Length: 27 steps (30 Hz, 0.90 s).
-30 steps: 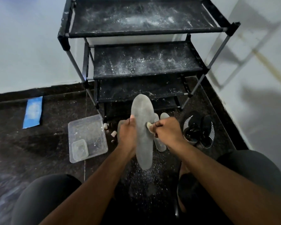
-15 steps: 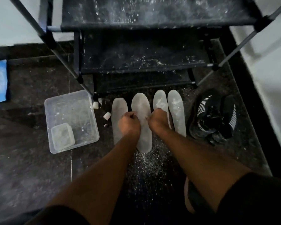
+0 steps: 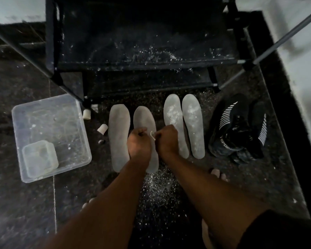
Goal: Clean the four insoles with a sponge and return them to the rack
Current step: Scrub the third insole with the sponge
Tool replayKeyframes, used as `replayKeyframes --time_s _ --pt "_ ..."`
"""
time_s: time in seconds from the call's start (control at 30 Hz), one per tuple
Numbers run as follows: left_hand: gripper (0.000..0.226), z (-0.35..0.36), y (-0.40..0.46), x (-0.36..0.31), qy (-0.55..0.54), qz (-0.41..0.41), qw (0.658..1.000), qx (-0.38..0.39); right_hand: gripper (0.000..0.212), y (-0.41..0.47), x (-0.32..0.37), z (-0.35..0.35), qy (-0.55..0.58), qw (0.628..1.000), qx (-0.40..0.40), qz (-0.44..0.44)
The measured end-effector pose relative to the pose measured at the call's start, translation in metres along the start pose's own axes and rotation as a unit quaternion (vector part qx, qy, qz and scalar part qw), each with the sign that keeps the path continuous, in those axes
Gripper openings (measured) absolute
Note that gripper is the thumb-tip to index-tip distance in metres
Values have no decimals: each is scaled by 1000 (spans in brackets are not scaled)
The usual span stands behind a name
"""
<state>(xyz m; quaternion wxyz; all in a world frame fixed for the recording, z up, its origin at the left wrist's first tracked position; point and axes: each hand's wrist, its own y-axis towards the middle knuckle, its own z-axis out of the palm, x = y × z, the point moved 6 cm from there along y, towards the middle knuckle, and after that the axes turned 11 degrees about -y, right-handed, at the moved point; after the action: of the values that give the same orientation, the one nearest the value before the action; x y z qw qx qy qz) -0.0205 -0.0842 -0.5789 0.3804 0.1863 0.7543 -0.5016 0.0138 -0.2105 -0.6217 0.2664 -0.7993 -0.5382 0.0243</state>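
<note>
Grey foam, the second insole now lies flat on the floor beside the first insole; a second ago we held it upright, so its scrub looks finished. Its long axis runs toward the rack. Our left hand grips it, while our right hand pinches the sponge.

Black shoe: white lettering "SPOR" (rest hidden, partly blurred).
</note>
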Motion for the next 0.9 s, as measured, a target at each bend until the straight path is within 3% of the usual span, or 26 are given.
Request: replayKeyframes --time_s 0.1,0.2,0.33,0.43,0.6,0.67,0.8,0.9 --pt "24 14 -3 2 -6 -42 999 -5 39 1 -15 -32 31 999 -8 22" --pt "24 42 -10 -5 -34 -42 997 55 21 12 -36 -69 95 994 18 48" --pt "32 73 -9 -6 -29 -7 991 132 23 37 -70 -84 112 989 62 78" --pt "43 86 2 3 42 -14 991 129 24 46 -79 -79 115 986 78 89" --pt "18 94 1 -11 51 -40 990 124 22 55 -81 -66 122 984 91 87" --pt "30 98 9 -4 67 -48 988 129 22 57 -79 -63 129 984 91 86" --pt "29 100 19 9 47 -91 988 112 32 61 -73 -61 159 982 44 87" --pt "33 99 13 -1 15 -106 986 128 37 59 -67 -64 114 988 67 81"
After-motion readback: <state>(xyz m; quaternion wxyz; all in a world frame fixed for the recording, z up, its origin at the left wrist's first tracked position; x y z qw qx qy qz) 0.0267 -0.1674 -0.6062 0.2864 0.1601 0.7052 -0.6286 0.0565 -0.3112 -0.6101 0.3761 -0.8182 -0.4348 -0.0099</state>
